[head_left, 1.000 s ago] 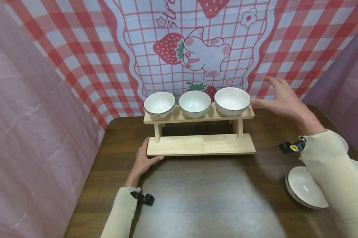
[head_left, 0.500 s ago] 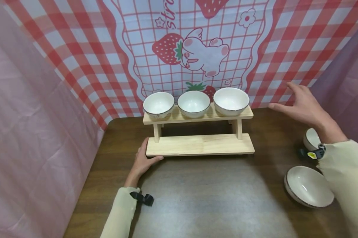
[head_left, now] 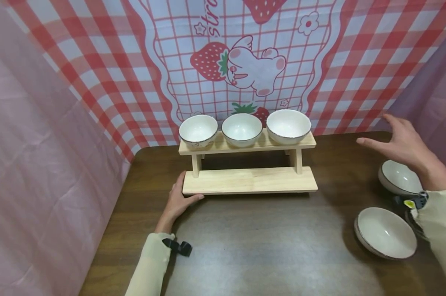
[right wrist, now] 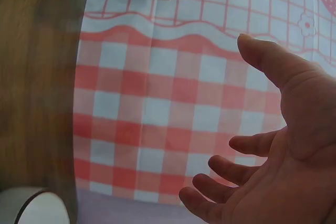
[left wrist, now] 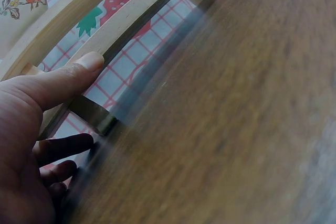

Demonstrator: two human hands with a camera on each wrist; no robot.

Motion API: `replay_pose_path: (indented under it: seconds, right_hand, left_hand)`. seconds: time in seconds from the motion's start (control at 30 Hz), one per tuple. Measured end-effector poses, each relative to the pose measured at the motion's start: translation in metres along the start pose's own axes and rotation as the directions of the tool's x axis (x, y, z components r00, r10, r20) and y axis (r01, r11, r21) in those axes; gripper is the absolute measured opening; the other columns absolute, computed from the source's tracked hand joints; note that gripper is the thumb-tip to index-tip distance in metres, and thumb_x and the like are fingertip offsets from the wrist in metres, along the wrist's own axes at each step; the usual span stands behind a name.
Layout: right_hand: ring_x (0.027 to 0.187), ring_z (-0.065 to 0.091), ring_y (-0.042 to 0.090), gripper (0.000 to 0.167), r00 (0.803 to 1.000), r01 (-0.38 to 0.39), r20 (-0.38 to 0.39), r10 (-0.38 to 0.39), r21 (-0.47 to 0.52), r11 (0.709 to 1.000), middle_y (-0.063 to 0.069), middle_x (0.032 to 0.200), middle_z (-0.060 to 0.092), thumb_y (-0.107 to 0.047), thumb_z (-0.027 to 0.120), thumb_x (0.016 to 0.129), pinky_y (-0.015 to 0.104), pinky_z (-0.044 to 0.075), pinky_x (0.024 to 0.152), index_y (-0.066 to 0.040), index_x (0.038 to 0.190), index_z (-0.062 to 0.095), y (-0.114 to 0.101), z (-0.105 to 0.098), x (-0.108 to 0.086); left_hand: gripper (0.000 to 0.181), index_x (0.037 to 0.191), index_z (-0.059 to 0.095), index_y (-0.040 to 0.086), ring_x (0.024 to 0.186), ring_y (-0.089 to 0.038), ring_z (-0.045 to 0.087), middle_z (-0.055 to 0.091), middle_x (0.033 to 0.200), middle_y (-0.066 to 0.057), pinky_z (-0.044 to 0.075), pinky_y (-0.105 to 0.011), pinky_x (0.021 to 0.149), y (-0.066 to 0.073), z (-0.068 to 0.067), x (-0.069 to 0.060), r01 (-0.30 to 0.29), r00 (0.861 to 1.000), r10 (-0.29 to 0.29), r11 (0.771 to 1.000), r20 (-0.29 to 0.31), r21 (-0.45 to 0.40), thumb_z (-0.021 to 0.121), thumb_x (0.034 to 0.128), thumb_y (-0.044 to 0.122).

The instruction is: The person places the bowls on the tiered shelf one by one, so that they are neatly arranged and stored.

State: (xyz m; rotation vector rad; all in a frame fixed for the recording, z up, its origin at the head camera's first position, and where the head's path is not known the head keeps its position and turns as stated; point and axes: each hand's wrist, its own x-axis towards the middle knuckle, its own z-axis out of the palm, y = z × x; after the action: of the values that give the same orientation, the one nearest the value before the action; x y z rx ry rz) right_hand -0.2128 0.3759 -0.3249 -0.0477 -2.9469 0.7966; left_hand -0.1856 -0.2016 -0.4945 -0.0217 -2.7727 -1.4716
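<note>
Three bowls point(head_left: 242, 129): bare inside — atop wooden stand point(head_left: 250, 181)
Other bowls point(head_left: 386, 233): near right edge of table point(head_left: 238, 238)
Left hand point(head_left: 176, 203): grips stand's front-left corner
Right hand point(head_left: 408, 144): free — fingers apart

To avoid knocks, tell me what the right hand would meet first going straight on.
Likely the cloth: in the head view, the right hand's line passes above the stand, though depth is unclear.
</note>
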Motion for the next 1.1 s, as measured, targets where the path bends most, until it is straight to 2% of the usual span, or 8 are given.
replay_pose_path:
  seconds: [0.2, 0.57, 0.83, 1.1]
  right_hand:
    - [0.147, 0.006, 0.059, 0.107, 0.998, -0.054, -0.015, 0.054, -0.022, 0.998, 0.042, 0.159, 0.000, -0.055, 0.058, 0.094, 0.077, 0.016, 0.110, 0.010, 0.156, -0.001, 0.019, 0.002, -0.008]
    - [0.144, 0.004, 0.062, 0.110, 0.994, -0.112, 0.002, 0.113, -0.047, 0.993, 0.043, 0.157, -0.003, -0.058, 0.056, 0.094, 0.079, 0.015, 0.108, 0.010, 0.155, -0.004, 0.051, 0.004, -0.010]
    - [0.140, 0.011, 0.065, 0.108, 0.995, -0.096, -0.015, 0.095, -0.081, 0.992, 0.047, 0.154, 0.006, -0.056, 0.056, 0.094, 0.079, 0.019, 0.107, 0.015, 0.153, 0.001, 0.068, 0.008, -0.013]
    - [0.144, 0.006, 0.063, 0.105, 0.990, -0.139, -0.020, 0.138, -0.046, 0.989, 0.041, 0.158, 0.001, -0.052, 0.059, 0.094, 0.079, 0.016, 0.108, 0.004, 0.158, -0.002, 0.085, 0.015, -0.016]
  left_hand:
    - [0.108, 0.161, 0.020, 0.016, 0.145, -0.039, 0.033, 0.032, 0.163, -0.016, 0.029, -0.062, 0.117, 0.002, 0.000, -0.001, 0.017, 1.000, -0.017, 1.000, 0.013, 0.000, 0.087, 0.0777, 0.035]
    - [0.106, 0.160, 0.022, 0.016, 0.142, -0.039, 0.035, 0.036, 0.160, -0.017, 0.030, -0.062, 0.116, 0.001, 0.000, 0.001, -0.001, 1.000, 0.001, 1.000, 0.004, -0.014, 0.087, 0.0772, 0.033]
    - [0.106, 0.160, 0.022, 0.016, 0.141, -0.040, 0.036, 0.037, 0.159, -0.017, 0.030, -0.063, 0.115, 0.001, -0.001, 0.001, -0.001, 1.000, 0.001, 1.000, 0.001, -0.012, 0.087, 0.0773, 0.032]
    - [0.106, 0.160, 0.022, 0.015, 0.142, -0.040, 0.036, 0.035, 0.160, -0.018, 0.030, -0.063, 0.115, 0.001, -0.001, 0.001, -0.001, 1.000, 0.001, 1.000, 0.005, -0.004, 0.087, 0.0778, 0.032]
